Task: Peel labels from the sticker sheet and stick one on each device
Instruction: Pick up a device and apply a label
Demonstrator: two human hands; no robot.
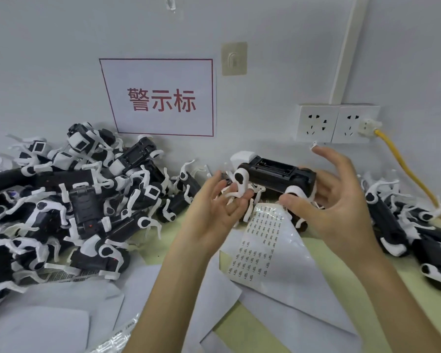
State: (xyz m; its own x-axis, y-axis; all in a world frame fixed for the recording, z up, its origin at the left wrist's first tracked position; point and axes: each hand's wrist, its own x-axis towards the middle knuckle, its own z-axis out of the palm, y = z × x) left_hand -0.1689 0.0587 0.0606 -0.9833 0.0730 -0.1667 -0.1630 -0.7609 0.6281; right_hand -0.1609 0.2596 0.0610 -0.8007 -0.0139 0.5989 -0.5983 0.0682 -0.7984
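I have the toy robot dog (pixel 275 174) belly-up in the air, just beyond the far end of the sticker sheet (pixel 260 238), which lies on the table between my forearms. My right hand (pixel 336 200) clamps the dog's right end, thumb on the near side and fingers behind. The index finger stands free with a small label (pixel 314 144) clinging to its tip. My left hand (pixel 214 207) is spread and relaxed, its fingertips just touching a white leg and gripping nothing.

The risks as I judge them:
- The label looks barely attached and could curl onto itself or drop among the papers below.
- Only one hand really holds the dog, so pressing the label down could twist it loose.
- I cannot tell which is the finished heap, the left heap (pixel 82 200) or the right heap (pixel 397 225), so the dog could land in the wrong one.
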